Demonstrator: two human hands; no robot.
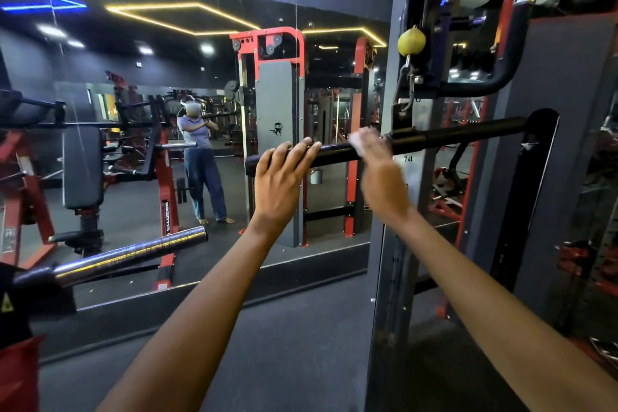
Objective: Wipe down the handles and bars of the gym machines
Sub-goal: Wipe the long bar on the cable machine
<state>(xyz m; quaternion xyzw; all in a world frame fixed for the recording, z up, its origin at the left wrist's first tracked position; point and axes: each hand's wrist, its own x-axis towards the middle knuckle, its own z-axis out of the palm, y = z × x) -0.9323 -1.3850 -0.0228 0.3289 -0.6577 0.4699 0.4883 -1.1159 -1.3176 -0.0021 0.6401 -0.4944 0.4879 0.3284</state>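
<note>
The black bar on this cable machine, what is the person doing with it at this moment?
A person is wiping the black straight bar that hangs by a clip from the cable machine. The left hand grips the bar near its left end and steadies it. The right hand presses a white cloth against the bar near its middle; this hand is blurred, which suggests rubbing. A wall mirror behind reflects the person. A chrome bar of another machine sits lower left, untouched.

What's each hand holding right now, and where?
Left hand grips the black bar near its left end. Right hand, blurred, presses a white cloth against the bar's middle.
</note>
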